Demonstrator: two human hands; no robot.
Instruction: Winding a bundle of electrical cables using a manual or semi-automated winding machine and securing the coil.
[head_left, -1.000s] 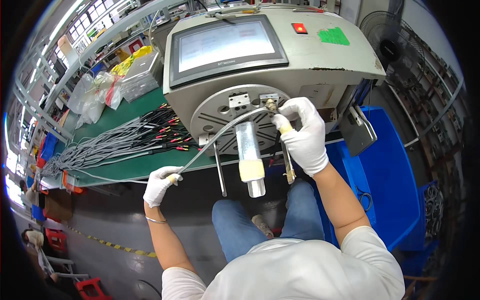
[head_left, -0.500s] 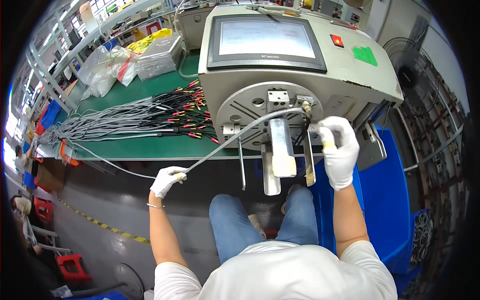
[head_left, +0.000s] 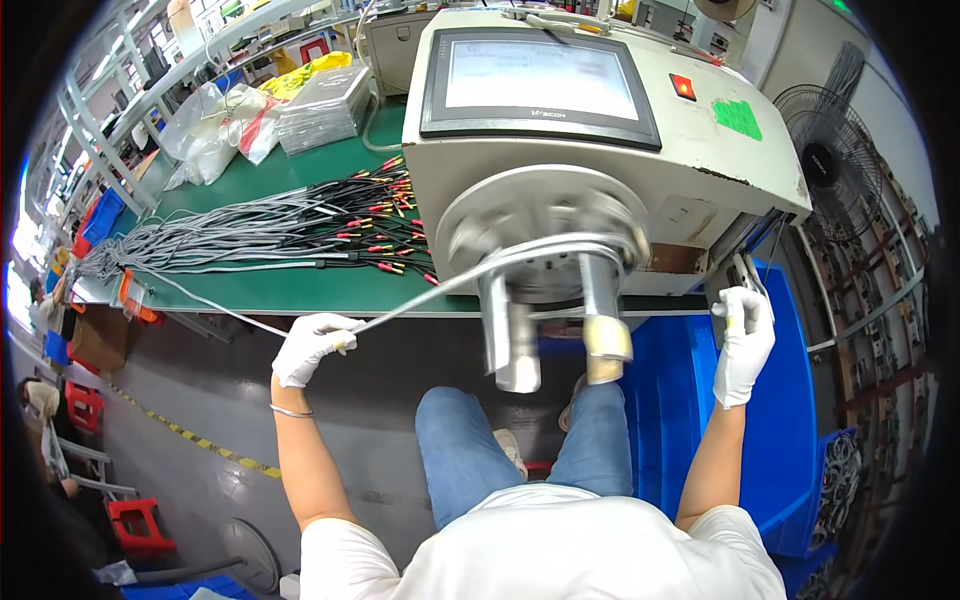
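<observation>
My left hand (head_left: 315, 348), in a white glove, is closed around a grey cable (head_left: 420, 300) and keeps it stretched toward the winding machine. Its far part loops round the blurred, turning winding head (head_left: 545, 220), a round metal plate with protruding metal posts (head_left: 603, 300). One post has a yellowish end. My right hand (head_left: 745, 340), also gloved, is raised to the right of the head, over a blue bin and just below a metal lever (head_left: 750, 272). Its fingers are loosely bent and apart from the thumb, with nothing seen in them; contact with the lever cannot be made out.
Several grey cables with red and yellow connector ends (head_left: 300, 230) lie bundled on the green table (head_left: 240, 283). The machine carries a screen (head_left: 540, 85) and a red switch (head_left: 683, 87). Blue bins (head_left: 780, 420) stand at the right, near a black fan (head_left: 825, 160).
The winding head has turned and now blurs, with the cable wrapped round its posts. My right hand has moved right, away from the head. My left hand has shifted slightly left with the cable.
</observation>
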